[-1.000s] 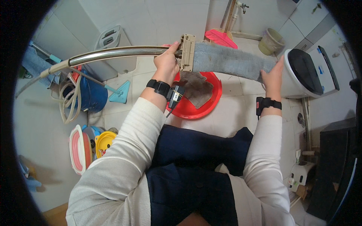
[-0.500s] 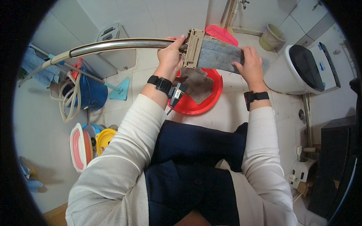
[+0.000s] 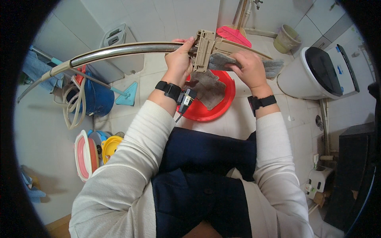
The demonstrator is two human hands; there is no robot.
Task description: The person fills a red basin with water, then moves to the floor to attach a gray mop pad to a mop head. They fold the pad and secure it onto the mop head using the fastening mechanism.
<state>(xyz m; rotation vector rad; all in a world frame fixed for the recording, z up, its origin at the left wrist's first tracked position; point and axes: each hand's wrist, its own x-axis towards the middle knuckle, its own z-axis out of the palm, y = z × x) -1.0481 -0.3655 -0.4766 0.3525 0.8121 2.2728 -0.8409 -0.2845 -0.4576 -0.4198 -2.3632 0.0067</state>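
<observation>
1 hand [image 3: 178, 60], the left, is curling closed around the pole [image 3: 119, 50]. The right hand [image 3: 253, 70] is pinching the pad [image 3: 219, 62], nearly closed.

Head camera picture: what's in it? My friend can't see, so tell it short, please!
A person's left hand holds a flat mop by its metal pole, while the right hand grasps its bunched grey pad, leaving part of the beige plate bare. Beneath the mop is a red basin with a grey-brown cloth inside.
</observation>
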